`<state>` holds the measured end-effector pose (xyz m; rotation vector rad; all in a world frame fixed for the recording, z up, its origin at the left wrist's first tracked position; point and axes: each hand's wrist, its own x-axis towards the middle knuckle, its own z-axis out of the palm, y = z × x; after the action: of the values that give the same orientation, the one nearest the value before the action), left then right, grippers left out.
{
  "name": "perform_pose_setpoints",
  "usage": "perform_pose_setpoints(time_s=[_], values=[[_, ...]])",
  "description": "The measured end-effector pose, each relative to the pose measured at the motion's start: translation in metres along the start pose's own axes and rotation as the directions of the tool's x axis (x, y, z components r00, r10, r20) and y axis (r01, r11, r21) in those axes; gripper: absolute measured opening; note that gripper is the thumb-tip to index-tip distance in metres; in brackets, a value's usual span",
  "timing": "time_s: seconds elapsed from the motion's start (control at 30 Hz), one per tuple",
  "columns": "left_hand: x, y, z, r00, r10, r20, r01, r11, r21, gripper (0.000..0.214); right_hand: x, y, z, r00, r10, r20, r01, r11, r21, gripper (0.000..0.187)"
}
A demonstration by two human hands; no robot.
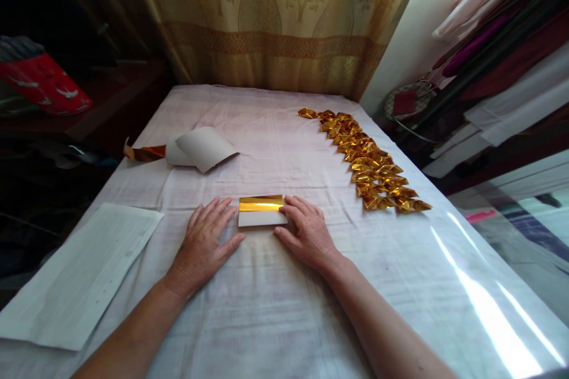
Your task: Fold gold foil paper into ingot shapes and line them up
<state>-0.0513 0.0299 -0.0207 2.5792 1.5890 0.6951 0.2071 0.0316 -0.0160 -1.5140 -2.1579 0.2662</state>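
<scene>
A small rectangle of foil paper [261,219] lies in front of me, with a shiny gold strip along its far side and plain white on the near side. My left hand [207,237] is flat on the cloth just left of it, fingers stretched and apart, holding nothing. At the paper's right end, my right hand [306,225] rests with its thumb and index finger apart, fingertips touching the edge. Several folded gold foil pieces [368,157] stand in overlapping rows to the right. Back left are curled white-backed sheets [204,148] with a gold foil end [149,154].
A white cloth [267,320] covers the table. At the left lies a printed paper sheet [84,278]. A red container [48,86] stands on a dark side surface. Behind the table hangs a gold curtain [275,18]; clothes [511,95] hang at the right.
</scene>
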Motion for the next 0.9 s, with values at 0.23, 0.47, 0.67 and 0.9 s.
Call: perform_pose_setpoints(time_s=[0.23, 0.47, 0.67, 0.9], values=[[0.0009, 0.0022, -0.0035, 0.999, 0.006, 0.042, -0.006, 1.0, -0.003, 0.042, 0.0019, -0.0005, 0.0029, 0.999, 0.039, -0.031, -0.039, 0.999, 0.007, 0.028], [0.001, 0.0032, -0.0036, 0.999, 0.003, 0.049, -0.003, 1.0, 0.003, 0.033, 0.001, -0.0025, 0.0013, 0.999, 0.038, -0.025, -0.037, 0.999, 0.038, 0.031], [0.0017, 0.0028, -0.0044, 0.999, 0.016, 0.047, -0.015, 1.0, -0.019, 0.027, -0.0006, 0.003, 0.0054, 0.997, 0.035, -0.069, -0.027, 0.992, 0.121, 0.021], [0.0004, -0.0009, -0.0022, 0.997, 0.066, 0.026, -0.065, 0.997, -0.046, 0.028, -0.0029, 0.0065, 0.0085, 0.984, -0.086, -0.159, 0.104, 0.989, 0.107, 0.011]])
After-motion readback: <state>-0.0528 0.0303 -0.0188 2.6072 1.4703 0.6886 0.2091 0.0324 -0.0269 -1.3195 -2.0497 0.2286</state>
